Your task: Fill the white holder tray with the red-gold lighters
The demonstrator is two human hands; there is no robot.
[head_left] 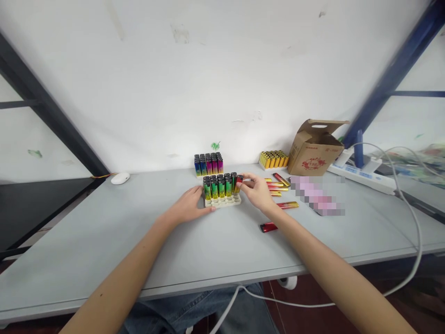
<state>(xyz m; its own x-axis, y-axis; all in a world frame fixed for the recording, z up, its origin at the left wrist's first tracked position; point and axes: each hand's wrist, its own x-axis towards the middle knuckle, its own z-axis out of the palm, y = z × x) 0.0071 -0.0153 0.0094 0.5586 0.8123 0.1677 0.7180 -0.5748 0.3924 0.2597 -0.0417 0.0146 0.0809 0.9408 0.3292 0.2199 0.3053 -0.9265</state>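
On our gray tabletop (187, 260), a cardboard box (309, 158) stands back right, probably out of our way. Between our left hand (187, 205), open with thumb and fingers spread, apparently for steadying, and our right hand (257, 191), closed in a pinch, sits the white tray (223, 202). Green lighters (214, 188) stand upright in it; at its right end we grip one red lighter (238, 183) near-upright, seemingly to match them.
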